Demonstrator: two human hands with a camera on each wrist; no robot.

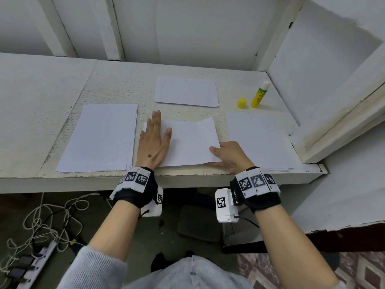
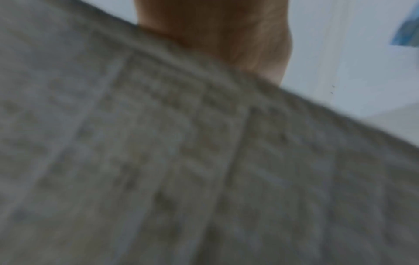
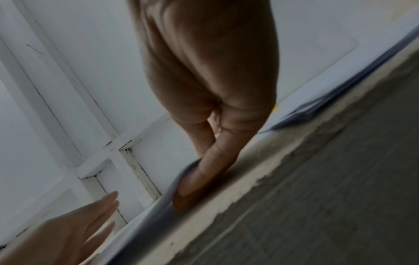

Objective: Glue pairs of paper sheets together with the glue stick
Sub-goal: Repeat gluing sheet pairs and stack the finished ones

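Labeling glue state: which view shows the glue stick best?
Head view: the glue stick stands uncapped beside its cap. Right wrist shows only a yellow sliver that cannot be identified; left wrist shows nothing of it.

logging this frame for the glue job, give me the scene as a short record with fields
left hand: left hand flat, fingers straight, pressing the centre sheet
right hand: right hand pinches the centre sheet's near right corner
glue stick: glue stick upright, uncapped, far right of table
cap: yellow cap beside it, apart
other paper: left stack, far sheets, right stack
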